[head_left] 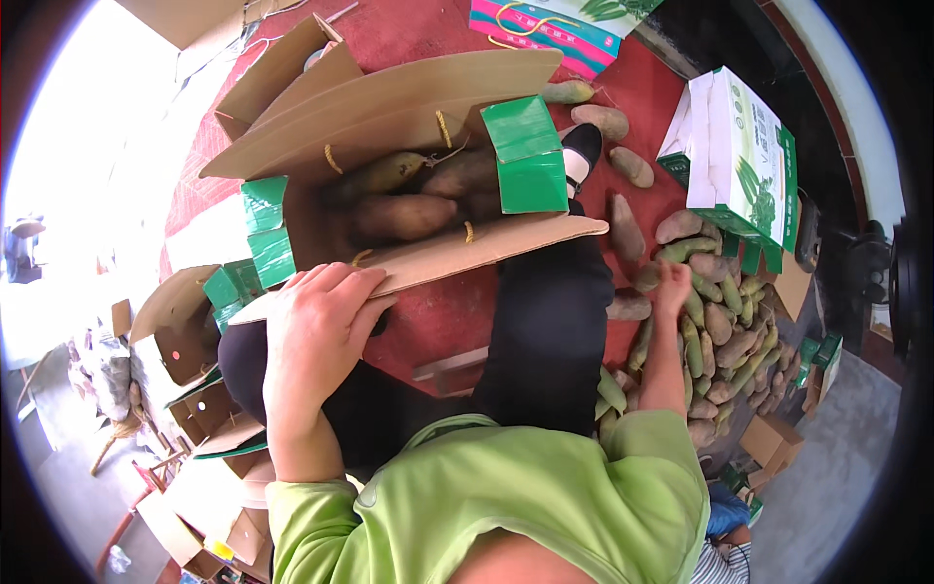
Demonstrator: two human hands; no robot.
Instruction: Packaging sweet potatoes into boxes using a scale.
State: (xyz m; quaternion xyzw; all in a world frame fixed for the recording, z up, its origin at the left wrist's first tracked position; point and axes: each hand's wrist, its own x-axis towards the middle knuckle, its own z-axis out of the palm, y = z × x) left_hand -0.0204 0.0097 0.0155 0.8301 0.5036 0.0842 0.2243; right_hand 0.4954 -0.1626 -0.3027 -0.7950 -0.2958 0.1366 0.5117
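An open cardboard box (418, 282) with green end flaps and yellow cord handles stands in front of me, its long flaps spread. Several long radishes lie inside it, some brown with soil (404, 216) and one greener (384, 173). My left hand (321, 316) is closed over the near flap's left end, fingers on top and thumb along the edge. Off to the right, my right hand (671, 282) reaches down to a heap of green and brown radishes (735, 346). Its fingers are curled against one radish (646, 276) at the heap's near-left side, partly hidden by the hand.
Loose radishes (632, 167) lie on the red floor (428, 331) beyond my shoe. A white and green carton (739, 161) stands behind the heap. A pink and blue gift box (545, 39) is at the far side. More open cartons (185, 336) crowd the left. Another person (728, 530) shows at lower right.
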